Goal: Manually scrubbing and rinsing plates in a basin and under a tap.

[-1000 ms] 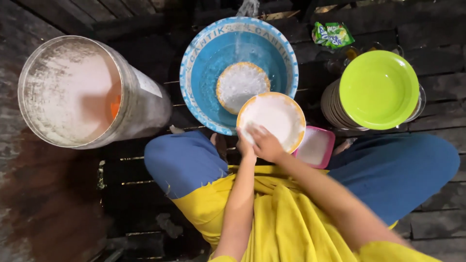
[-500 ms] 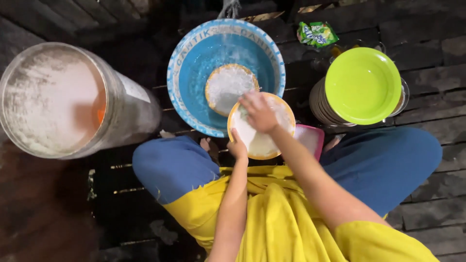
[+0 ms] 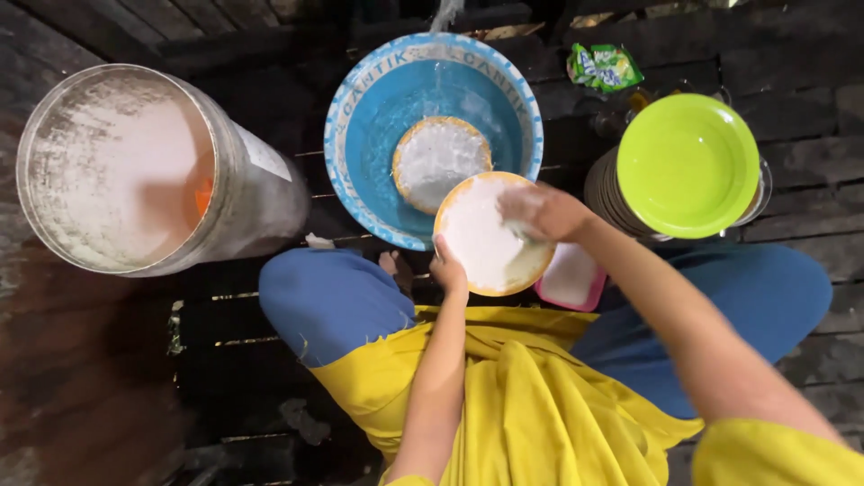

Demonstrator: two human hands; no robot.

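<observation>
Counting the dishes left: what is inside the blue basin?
Inside the blue basin lies one soapy plate in shallow water, with a thin stream falling in. The plate held by the left hand covers the basin's near edge.
</observation>
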